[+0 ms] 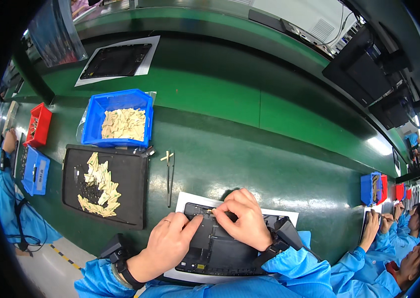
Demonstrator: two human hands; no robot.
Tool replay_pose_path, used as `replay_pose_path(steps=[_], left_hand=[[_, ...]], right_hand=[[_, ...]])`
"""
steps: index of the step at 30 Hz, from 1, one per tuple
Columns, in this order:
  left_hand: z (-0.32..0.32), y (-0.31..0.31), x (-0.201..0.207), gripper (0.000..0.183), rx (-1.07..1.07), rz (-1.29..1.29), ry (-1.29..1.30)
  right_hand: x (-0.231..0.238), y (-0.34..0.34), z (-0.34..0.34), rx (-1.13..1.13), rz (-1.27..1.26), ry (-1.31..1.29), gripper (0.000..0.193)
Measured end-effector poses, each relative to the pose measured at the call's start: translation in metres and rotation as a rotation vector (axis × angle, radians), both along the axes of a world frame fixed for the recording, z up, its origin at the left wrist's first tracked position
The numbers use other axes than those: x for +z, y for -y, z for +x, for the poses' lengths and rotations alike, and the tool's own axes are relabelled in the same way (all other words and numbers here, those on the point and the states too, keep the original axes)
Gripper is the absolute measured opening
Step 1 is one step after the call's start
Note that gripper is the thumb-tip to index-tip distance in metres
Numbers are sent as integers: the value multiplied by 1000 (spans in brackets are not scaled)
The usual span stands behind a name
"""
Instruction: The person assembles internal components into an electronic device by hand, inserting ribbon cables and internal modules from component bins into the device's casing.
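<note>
A black tablet housing (227,251) lies on a white sheet (188,197) close in front of me. My left hand (166,243) is at its upper left corner, thumb pressed on the inner face and the other fingers bent by the edge. Just right of that thumb, my right hand (242,218) pinches at a tiny pale piece (210,210) near the housing's top edge. What exactly the fingertips hold is too small to make out. Dark devices are strapped at both wrists. Tweezers (170,181) lie beyond my left hand, with a small pale strip (166,156) by their tip.
Left of the housing is a black tray (130,191) with pale strips (102,181) and small dark bits. Behind it stands a blue bin (88,130) of pale pieces. A second housing (115,60) lies farther back. Co-workers' hands (370,228) are at the right.
</note>
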State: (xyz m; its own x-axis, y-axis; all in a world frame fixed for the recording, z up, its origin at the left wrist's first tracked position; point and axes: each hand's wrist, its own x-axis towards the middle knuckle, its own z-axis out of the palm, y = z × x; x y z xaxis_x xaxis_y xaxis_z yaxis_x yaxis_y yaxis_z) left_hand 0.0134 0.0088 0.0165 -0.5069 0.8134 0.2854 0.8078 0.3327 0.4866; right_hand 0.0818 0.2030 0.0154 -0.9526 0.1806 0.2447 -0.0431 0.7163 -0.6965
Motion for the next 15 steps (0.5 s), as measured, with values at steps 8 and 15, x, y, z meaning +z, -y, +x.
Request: replay_pose_path(steps=[8, 15], left_hand=[[0, -4, -1, 36, 9, 23, -12], [1, -2, -1, 34, 24, -7, -11]], right_hand=[[0, -1, -2, -5, 0, -2, 9], [-1, 0, -3, -1, 12, -9, 9]])
